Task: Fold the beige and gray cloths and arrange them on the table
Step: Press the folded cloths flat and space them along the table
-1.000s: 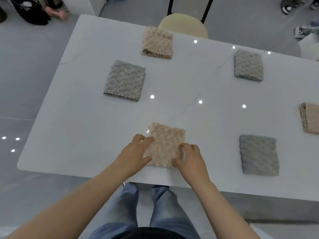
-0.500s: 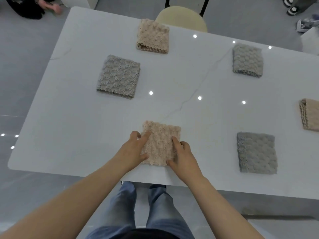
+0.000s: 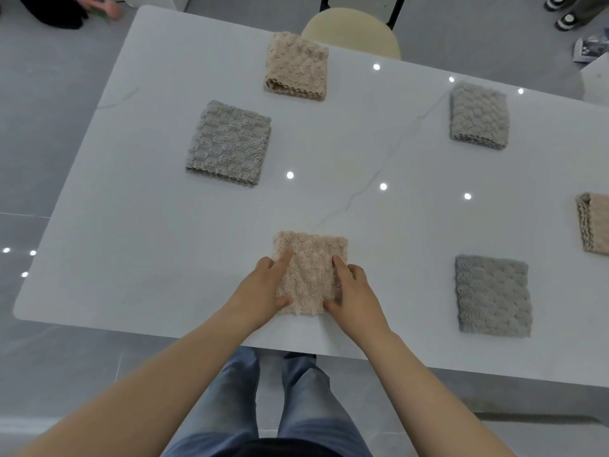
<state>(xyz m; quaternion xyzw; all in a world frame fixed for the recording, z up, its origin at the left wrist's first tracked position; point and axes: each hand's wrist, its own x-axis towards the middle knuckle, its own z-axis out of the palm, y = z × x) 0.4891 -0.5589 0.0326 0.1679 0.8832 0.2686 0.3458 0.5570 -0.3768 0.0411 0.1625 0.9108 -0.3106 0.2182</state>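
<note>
A white table [image 3: 138, 245] fills the frame over gray floor, with a cream chair [image 3: 351, 31] at the top edge. Since 1 second ago, the view has tilted and both hands have slid further onto the beige cloth [image 3: 311, 272] at lower center. The left hand [image 3: 263, 291] and right hand [image 3: 354, 295] lie flat, fingers spread, pressing its 2 side edges. 5 other folded cloths sit well apart around it.
</note>
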